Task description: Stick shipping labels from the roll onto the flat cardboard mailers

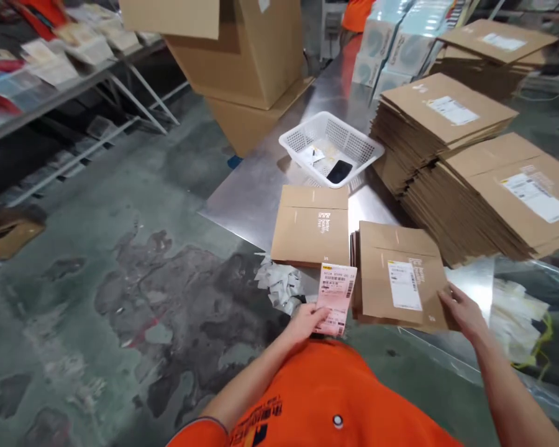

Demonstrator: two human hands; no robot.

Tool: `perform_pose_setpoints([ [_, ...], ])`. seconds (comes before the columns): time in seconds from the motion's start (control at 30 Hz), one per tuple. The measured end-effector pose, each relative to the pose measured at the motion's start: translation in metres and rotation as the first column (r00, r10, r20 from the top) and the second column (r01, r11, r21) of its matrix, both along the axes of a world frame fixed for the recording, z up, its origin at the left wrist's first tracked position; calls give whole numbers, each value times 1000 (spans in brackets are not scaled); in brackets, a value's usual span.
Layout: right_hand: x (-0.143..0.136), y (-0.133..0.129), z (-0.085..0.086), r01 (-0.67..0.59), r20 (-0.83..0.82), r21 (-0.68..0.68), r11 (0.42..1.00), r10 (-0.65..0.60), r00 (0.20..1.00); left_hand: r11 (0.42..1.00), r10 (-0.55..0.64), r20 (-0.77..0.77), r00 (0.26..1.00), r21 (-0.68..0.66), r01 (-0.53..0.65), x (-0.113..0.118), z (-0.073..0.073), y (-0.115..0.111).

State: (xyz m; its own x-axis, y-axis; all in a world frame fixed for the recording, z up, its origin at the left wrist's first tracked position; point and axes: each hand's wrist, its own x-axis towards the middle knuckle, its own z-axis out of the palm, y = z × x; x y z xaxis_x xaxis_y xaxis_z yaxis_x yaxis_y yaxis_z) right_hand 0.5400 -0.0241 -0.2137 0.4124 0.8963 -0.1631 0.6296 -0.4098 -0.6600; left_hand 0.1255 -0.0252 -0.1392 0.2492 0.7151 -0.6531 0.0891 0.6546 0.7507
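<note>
My left hand (309, 320) is closed on a pinkish sheet of shipping labels (338, 292), held in front of my orange shirt at the table's near edge. With its fingers at the right edge of a flattened cardboard box (377, 248), my right hand (462, 309) grips that box. A white shipping label (404, 285) is stuck on its face, and more flat cardboard shows beneath it. To the left lies another flattened cardboard box (302, 233) with white print and no label in view.
A white plastic basket (372, 151) with a black phone-like object stands on the metal table (242, 205). Tall stacks of labelled flat boxes (484, 167) lean at the right. Crumpled backing paper (282, 285) hangs at the near edge. Large cartons (270, 56) stand beyond.
</note>
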Motion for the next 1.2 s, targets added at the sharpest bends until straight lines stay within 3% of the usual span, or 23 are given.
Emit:
perform_pose_setpoints([
  [0.07, -5, -5, 7, -16, 78, -10, 1000, 17, 997, 998, -35, -13, 999, -43, 34, 8, -7, -2],
  [0.17, -67, 20, 41, -229, 54, 146, 962, 223, 973, 995, -76, -42, 996, -61, 73, 13, -11, -6],
  [0.2, -95, 31, 56, -354, -56, 185, 917, 370, 927, 994, -97, -48, 994, -58, 94, 13, -9, -7],
  [0.27, -148, 52, 85, -538, -282, 234, 810, 586, 760, 990, -140, -44, 989, -21, 139, 11, -3, -5],
  [0.33, -190, 64, 104, -622, -433, 226, 750, 649, 625, 987, -128, -20, 992, 95, 130, 5, 8, 3],
  [0.4, -217, 69, 112, -654, -501, 197, 731, 648, 574, 967, -32, 17, 999, 254, 27, -1, 20, 17],
  [0.53, -242, 78, 103, -671, -422, 248, 698, 702, 574, 907, 198, -38, 980, 386, -168, -9, 30, 53],
  [0.63, -251, 98, 92, -696, -272, 277, 663, 748, 605, 889, 297, -110, 948, 395, -233, -14, 16, 71],
  [0.7, -256, 123, 86, -721, -182, 269, 638, 769, 613, 895, 322, -81, 943, 351, -275, -20, 2, 74],
  [0.83, -272, 197, 76, -683, 144, 275, 677, 674, 725, 940, 305, -30, 952, 174, -295, -38, -28, 63],
  [0.97, -284, 254, 68, -720, 359, 196, 666, 634, 685, 968, 249, -95, 964, 0, -251, -60, -57, 26],
  [1.03, -286, 263, 66, -717, 411, 167, 677, 613, 675, 980, 187, -111, 976, -41, -192, -73, -66, 4],
  [1.1, -291, 263, 64, -700, 497, 155, 697, 558, 665, 987, 163, -121, 979, 17, -162, -87, -66, -8],
  [1.2, -308, 252, 58, -748, 571, 142, 649, 563, 597, 936, 308, -190, 932, 237, -260, -106, -52, 6],
])
